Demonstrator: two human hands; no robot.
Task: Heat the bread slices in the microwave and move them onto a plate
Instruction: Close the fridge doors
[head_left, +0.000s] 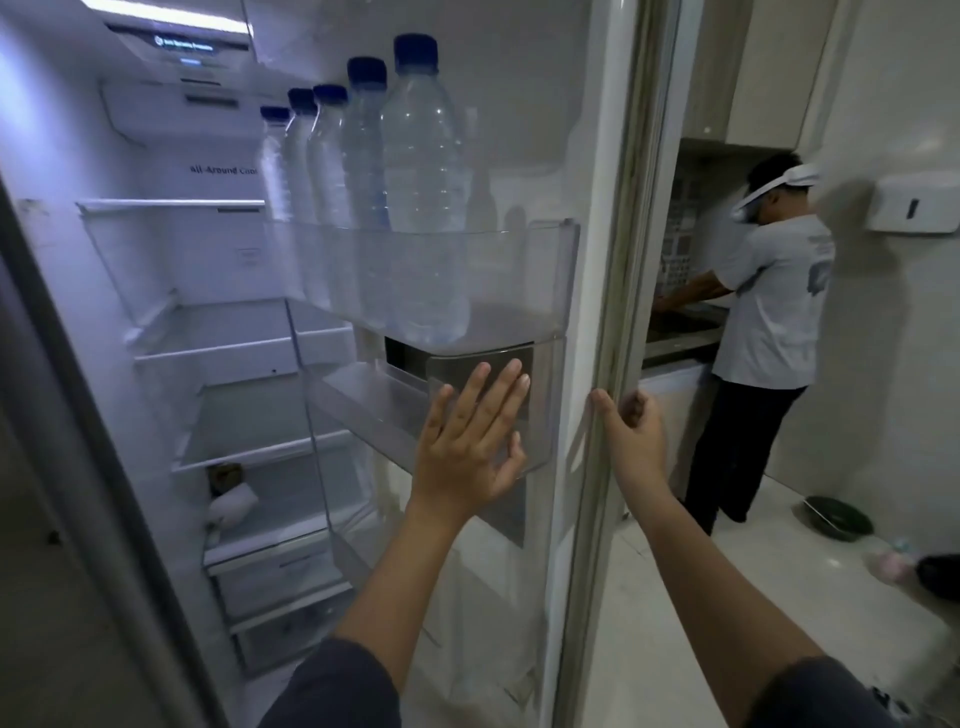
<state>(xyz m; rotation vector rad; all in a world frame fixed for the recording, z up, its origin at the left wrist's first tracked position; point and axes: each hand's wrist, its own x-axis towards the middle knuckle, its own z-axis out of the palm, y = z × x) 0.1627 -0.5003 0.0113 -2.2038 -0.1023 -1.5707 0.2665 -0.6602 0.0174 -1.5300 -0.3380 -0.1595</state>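
— At the open refrigerator door (597, 312), how far along is the person?

— Barely begun, by the look of it. No bread slices, microwave or plate show anywhere in view, so nothing suggests that heating or plating has been done.

— What are the hands doing?

— The left grip (470, 441) lies open, fingers straight, with the palm flat against the clear wall of the lower door bin (374, 405). The right grip (631, 436) is closed on the door itself, fingers curled round its outer edge.

— Where is the bread, then?

— That cannot be told. The upper door bin (519, 270) carries a row of water bottles (423, 208). The lit inner shelves (234, 353) show no loaf that can be made out. Low down on one shelf sits a small brownish package (224, 475) with a white roll-like thing (234, 501) just beside it. Both are too dim to name, and neither can fairly be called bread.

— Anything beyond the door?

— Another person (769, 312) stands at the bench (680, 338), turned away, arms reaching over it. A dark bowl (839, 517) sits on the floor near their feet.

— So what is left?

— Judging from this, everything: find the slices, get them to the microwave, heat them, and set them on a plate.
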